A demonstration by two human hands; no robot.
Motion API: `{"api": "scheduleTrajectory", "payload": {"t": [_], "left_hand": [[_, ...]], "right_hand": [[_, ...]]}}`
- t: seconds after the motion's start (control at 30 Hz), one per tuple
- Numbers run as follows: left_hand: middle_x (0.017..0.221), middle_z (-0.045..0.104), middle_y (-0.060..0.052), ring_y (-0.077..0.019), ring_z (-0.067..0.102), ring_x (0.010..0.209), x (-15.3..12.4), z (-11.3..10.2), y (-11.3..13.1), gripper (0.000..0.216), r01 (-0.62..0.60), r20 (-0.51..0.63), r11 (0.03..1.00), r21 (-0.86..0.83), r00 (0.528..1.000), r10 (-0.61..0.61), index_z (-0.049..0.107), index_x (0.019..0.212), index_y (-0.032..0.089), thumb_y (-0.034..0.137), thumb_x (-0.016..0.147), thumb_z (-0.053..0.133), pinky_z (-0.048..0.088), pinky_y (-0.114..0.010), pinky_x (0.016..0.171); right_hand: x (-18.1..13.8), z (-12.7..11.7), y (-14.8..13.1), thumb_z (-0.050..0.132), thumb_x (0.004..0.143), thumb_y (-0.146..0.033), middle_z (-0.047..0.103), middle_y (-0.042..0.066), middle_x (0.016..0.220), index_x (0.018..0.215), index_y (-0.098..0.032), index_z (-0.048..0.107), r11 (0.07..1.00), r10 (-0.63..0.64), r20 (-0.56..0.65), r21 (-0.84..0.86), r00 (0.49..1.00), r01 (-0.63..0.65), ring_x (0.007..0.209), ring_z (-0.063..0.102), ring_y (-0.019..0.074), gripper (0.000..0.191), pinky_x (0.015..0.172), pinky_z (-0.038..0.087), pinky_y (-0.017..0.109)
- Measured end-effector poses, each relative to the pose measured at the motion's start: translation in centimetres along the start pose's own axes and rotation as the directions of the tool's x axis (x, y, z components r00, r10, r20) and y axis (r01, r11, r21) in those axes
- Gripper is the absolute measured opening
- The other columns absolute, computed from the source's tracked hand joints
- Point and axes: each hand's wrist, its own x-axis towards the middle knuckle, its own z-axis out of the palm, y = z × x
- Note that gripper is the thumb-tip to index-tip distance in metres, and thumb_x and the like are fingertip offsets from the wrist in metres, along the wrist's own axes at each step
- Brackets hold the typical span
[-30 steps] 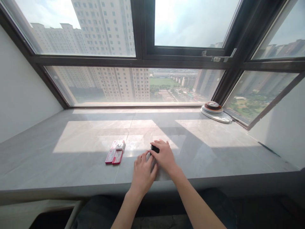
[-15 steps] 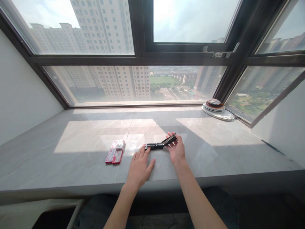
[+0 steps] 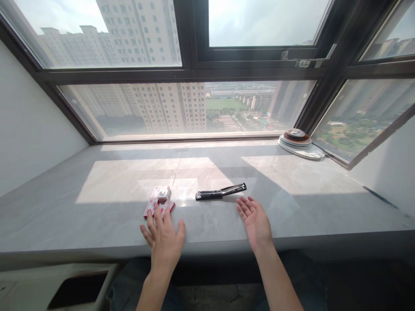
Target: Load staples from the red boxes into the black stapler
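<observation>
A black stapler lies swung fully open and flat on the grey stone sill. Left of it sit small red and white boxes, one with something white on top. My left hand lies flat with fingers spread, its fingertips touching the near edge of the red boxes. My right hand rests open and empty just in front of the stapler's right end, not touching it.
A stack of round plates or discs stands at the back right corner by the window. Dark window frames run along the back. White walls close in both sides. The sill's front edge runs just below my wrists.
The stapler went from closed under my hands to swung open flat on the sill. My right hand let go and drew back; my left hand moved left onto the red boxes.
</observation>
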Motion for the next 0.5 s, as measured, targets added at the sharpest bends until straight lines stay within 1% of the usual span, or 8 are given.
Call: {"api": "scheduleTrajectory", "payload": {"t": [0.07, 0.1, 0.17, 0.23, 0.3, 0.33, 0.43, 0.5], "left_hand": [[0.160, 0.037, -0.014, -0.0384, 0.030, 0.149, -0.4, -0.3, 0.1, 0.037, -0.072, 0.038, 0.995, -0.069, 0.996, 0.075, 0.058, 0.134, 0.022, 0.032, 0.099, 0.050, 0.024, -0.065, 0.120], [0.154, 0.046, -0.013, -0.0362, 0.039, 0.143, -0.4, -0.4, 0.2, 0.031, -0.113, 0.066, 0.985, -0.131, 0.990, 0.122, 0.061, 0.128, 0.024, 0.030, 0.100, 0.049, 0.031, -0.061, 0.117], [0.136, 0.059, -0.010, -0.0315, 0.053, 0.127, -0.1, -0.4, 0.8, 0.024, -0.178, 0.129, 0.940, -0.290, 0.966, 0.223, 0.063, 0.120, 0.027, 0.028, 0.099, 0.050, 0.044, -0.052, 0.107], [0.120, 0.066, -0.007, -0.0283, 0.059, 0.114, 0.7, 0.0, 1.6, 0.019, -0.196, 0.181, 0.874, -0.446, 0.936, 0.302, 0.063, 0.115, 0.027, 0.029, 0.097, 0.056, 0.050, -0.045, 0.099], [0.110, 0.067, -0.005, -0.0264, 0.061, 0.106, 1.5, 0.7, 2.7, 0.020, -0.191, 0.214, 0.813, -0.550, 0.909, 0.358, 0.062, 0.112, 0.027, 0.030, 0.092, 0.064, 0.052, -0.042, 0.094], [0.107, 0.067, -0.005, -0.0255, 0.062, 0.103, 1.9, 1.0, 3.2, 0.021, -0.187, 0.225, 0.793, -0.580, 0.899, 0.376, 0.063, 0.110, 0.027, 0.030, 0.090, 0.067, 0.052, -0.041, 0.093], [0.101, 0.066, -0.003, -0.0235, 0.062, 0.097, 2.9, 1.8, 4.7, 0.022, -0.192, 0.245, 0.760, -0.621, 0.874, 0.421, 0.064, 0.107, 0.027, 0.030, 0.087, 0.072, 0.052, -0.038, 0.090], [0.101, 0.066, -0.003, -0.0229, 0.062, 0.096, 3.4, 2.1, 5.1, 0.024, -0.203, 0.251, 0.742, -0.639, 0.856, 0.451, 0.065, 0.108, 0.027, 0.031, 0.086, 0.074, 0.052, -0.038, 0.090]], "right_hand": [[-0.8, 0.4, 0.4, 0.067, 0.092, -0.039, 0.070, 0.005, 0.114, 0.120, -0.023, 0.060, 0.965, -0.014, 0.059, -0.262, 0.998, 0.029, 0.095, 0.073, 0.0186, 0.033, 0.079, 0.062, 0.029], [-1.1, 0.8, 0.7, 0.068, 0.092, -0.042, 0.071, 0.004, 0.106, 0.119, -0.022, 0.062, 0.914, 0.016, 0.115, -0.404, 0.993, 0.032, 0.081, 0.072, 0.0168, 0.034, 0.067, 0.061, 0.026], [-1.3, 1.5, 1.1, 0.065, 0.093, -0.048, 0.070, 0.003, 0.090, 0.112, -0.020, 0.065, 0.765, 0.154, 0.237, -0.643, 0.959, 0.036, 0.057, 0.065, 0.0132, 0.034, 0.047, 0.051, 0.022], [-1.1, 2.3, 1.4, 0.060, 0.095, -0.053, 0.069, 0.001, 0.079, 0.106, -0.019, 0.067, 0.631, 0.308, 0.313, -0.774, 0.898, 0.053, 0.042, 0.055, 0.0108, 0.036, 0.037, 0.039, 0.021], [-0.6, 3.0, 1.5, 0.056, 0.096, -0.057, 0.068, 0.000, 0.071, 0.107, -0.020, 0.066, 0.553, 0.394, 0.329, -0.831, 0.858, 0.065, 0.035, 0.048, 0.0098, 0.039, 0.035, 0.031, 0.021], [-0.3, 3.3, 1.6, 0.056, 0.096, -0.056, 0.067, -0.001, 0.067, 0.108, -0.020, 0.065, 0.529, 0.395, 0.326, -0.845, 0.859, 0.077, 0.034, 0.045, 0.0097, 0.039, 0.036, 0.030, 0.021], [0.8, 3.8, 1.4, 0.061, 0.094, -0.049, 0.062, -0.002, 0.059, 0.098, -0.018, 0.065, 0.470, 0.292, 0.332, -0.867, 0.897, 0.167, 0.042, 0.047, 0.0111, 0.031, 0.043, 0.033, 0.021], [1.4, 3.8, 1.1, 0.061, 0.092, -0.046, 0.060, -0.002, 0.056, 0.087, -0.017, 0.066, 0.447, 0.282, 0.368, -0.868, 0.886, 0.218, 0.047, 0.049, 0.0120, 0.029, 0.046, 0.033, 0.021]]}}
